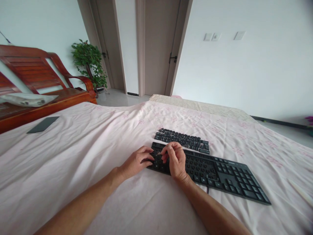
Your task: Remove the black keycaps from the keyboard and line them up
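Observation:
A black keyboard (223, 178) lies slanted on the pink cloth, many of its keycaps off in the left and middle part. Loose black keycaps (181, 138) are laid out in rows just behind it. My left hand (140, 159) rests at the keyboard's left end, thumb and fingers apart at its edge. Over the left part of the keyboard, my right hand (175, 160) pinches a thin tool (158, 153), whose tip points left toward the key area. The fingers of my right hand partly hide the tool.
The pale pink flowered cloth (102, 140) covers the surface. A dark flat object (43, 124) lies at the far left. Beyond are a wooden bench (29, 70) with a plastic bag (28, 99), a green plant (88, 60) and doors. A pale stick-like object (301, 193) lies at the right.

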The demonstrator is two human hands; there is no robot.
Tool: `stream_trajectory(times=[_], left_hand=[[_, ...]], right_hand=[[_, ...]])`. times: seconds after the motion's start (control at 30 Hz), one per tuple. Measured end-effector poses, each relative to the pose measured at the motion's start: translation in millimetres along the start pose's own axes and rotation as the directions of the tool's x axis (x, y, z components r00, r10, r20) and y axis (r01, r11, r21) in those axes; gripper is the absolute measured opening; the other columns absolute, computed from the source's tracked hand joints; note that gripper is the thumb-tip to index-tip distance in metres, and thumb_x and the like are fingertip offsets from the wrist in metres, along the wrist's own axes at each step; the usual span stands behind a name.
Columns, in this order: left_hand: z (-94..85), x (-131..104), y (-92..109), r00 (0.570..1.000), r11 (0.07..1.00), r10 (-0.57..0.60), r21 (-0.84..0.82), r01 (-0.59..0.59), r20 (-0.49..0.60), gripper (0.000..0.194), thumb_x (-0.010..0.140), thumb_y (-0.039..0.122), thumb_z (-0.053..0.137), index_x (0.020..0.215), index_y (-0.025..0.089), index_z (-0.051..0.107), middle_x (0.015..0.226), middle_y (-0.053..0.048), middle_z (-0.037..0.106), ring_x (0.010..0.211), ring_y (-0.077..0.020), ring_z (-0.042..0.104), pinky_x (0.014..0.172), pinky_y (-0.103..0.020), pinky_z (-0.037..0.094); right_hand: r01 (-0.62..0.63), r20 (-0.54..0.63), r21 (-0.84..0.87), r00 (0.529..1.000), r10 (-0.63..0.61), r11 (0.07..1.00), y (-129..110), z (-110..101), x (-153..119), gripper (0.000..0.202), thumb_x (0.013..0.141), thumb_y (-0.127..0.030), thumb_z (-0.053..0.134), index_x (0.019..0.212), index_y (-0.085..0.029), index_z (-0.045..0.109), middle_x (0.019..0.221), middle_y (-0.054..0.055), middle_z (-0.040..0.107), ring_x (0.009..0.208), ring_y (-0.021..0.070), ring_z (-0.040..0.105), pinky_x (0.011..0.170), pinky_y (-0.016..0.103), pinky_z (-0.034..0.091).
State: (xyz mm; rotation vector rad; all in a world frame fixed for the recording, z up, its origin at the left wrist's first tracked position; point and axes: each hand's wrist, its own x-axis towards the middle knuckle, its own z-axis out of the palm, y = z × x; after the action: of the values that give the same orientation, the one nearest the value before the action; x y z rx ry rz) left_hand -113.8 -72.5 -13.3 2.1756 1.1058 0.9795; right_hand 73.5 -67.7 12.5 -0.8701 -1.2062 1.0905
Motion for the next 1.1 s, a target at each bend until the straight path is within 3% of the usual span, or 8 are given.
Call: stream_trajectory(times=[0.17, 0.33, 0.47, 0.6, 0.87, 1.0, 1.1], left_hand=[[1.3, -3, 5, 1.0, 1.0, 0.008, 0.02, -0.008, -0.007, 0.01, 0.081, 0.021, 0.062, 0.09, 0.021, 0.067, 0.109, -0.005, 0.062, 0.102, -0.018, 0.059, 0.092, -0.032, 0.047], [6.0, -2, 3, 0.985, 0.998, -0.064, -0.03, 0.059, -0.163, 0.011, 0.084, 0.026, 0.059, 0.092, 0.02, 0.064, 0.088, -0.004, 0.067, 0.082, -0.0157, 0.062, 0.077, -0.028, 0.051], [6.9, 1, 7, 0.943, 0.996, -0.051, -0.091, 0.023, -0.329, 0.007, 0.083, 0.027, 0.06, 0.085, 0.02, 0.062, 0.09, -0.005, 0.066, 0.083, -0.0163, 0.062, 0.074, -0.027, 0.051], [5.5, 4, 16, 0.907, 0.999, -0.003, -0.044, -0.017, -0.421, 0.005, 0.083, 0.025, 0.06, 0.081, 0.02, 0.059, 0.089, -0.005, 0.064, 0.086, -0.0165, 0.061, 0.076, -0.028, 0.05], [7.9, 7, 22, 0.91, 0.999, 0.031, 0.001, -0.034, -0.413, 0.004, 0.085, 0.02, 0.055, 0.082, 0.021, 0.056, 0.09, -0.004, 0.062, 0.09, -0.0163, 0.06, 0.081, -0.029, 0.049], [11.3, 6, 21, 0.92, 0.995, -0.018, -0.097, -0.022, -0.391, 0.004, 0.085, 0.021, 0.055, 0.088, 0.02, 0.058, 0.093, -0.005, 0.062, 0.093, -0.0166, 0.06, 0.083, -0.028, 0.05], [12.4, 6, 22, 0.926, 0.97, -0.109, -0.24, 0.02, -0.362, 0.016, 0.087, 0.024, 0.053, 0.101, 0.019, 0.057, 0.1, -0.006, 0.063, 0.096, -0.0167, 0.062, 0.086, -0.029, 0.05]], right_hand=[[-0.006, 0.015, -0.002, 1.0, 0.006, 1.0, -1, -1, 0, 0.026, 0.09, -0.045, 0.05, 0.087, -0.02, 0.045, 0.066, -0.001, 0.059, 0.047, 0.0091, 0.051, 0.041, 0.019, 0.041], [-0.023, 0.029, -0.023, 0.999, 0.024, 0.999, 0, -2, 2, 0.028, 0.089, -0.047, 0.05, 0.089, -0.02, 0.046, 0.067, -0.001, 0.059, 0.048, 0.0092, 0.051, 0.041, 0.019, 0.04], [-0.059, 0.17, -0.128, 0.982, 0.08, 0.99, 4, -2, 4, 0.03, 0.085, -0.048, 0.056, 0.088, -0.019, 0.053, 0.064, -0.001, 0.057, 0.049, 0.0092, 0.049, 0.043, 0.019, 0.04], [0.012, 0.296, -0.26, 0.953, 0.068, 0.966, 6, -3, 4, 0.029, 0.083, -0.047, 0.059, 0.085, -0.018, 0.059, 0.066, 0.0, 0.059, 0.053, 0.01, 0.051, 0.048, 0.021, 0.042], [0.038, 0.318, -0.271, 0.947, 0.052, 0.962, 5, -2, 6, 0.026, 0.081, -0.041, 0.063, 0.093, -0.018, 0.061, 0.07, -0.001, 0.059, 0.054, 0.01, 0.051, 0.049, 0.022, 0.043], [-0.018, 0.283, -0.206, 0.956, 0.077, 0.978, 11, -2, 7, 0.028, 0.078, -0.041, 0.066, 0.09, -0.016, 0.063, 0.068, 0.0, 0.06, 0.052, 0.0094, 0.051, 0.048, 0.022, 0.044], [-0.029, 0.222, -0.158, 0.973, 0.065, 0.987, 16, -2, 7, 0.029, 0.076, -0.041, 0.069, 0.089, -0.016, 0.064, 0.066, 0.0, 0.06, 0.05, 0.0087, 0.05, 0.046, 0.021, 0.043]])
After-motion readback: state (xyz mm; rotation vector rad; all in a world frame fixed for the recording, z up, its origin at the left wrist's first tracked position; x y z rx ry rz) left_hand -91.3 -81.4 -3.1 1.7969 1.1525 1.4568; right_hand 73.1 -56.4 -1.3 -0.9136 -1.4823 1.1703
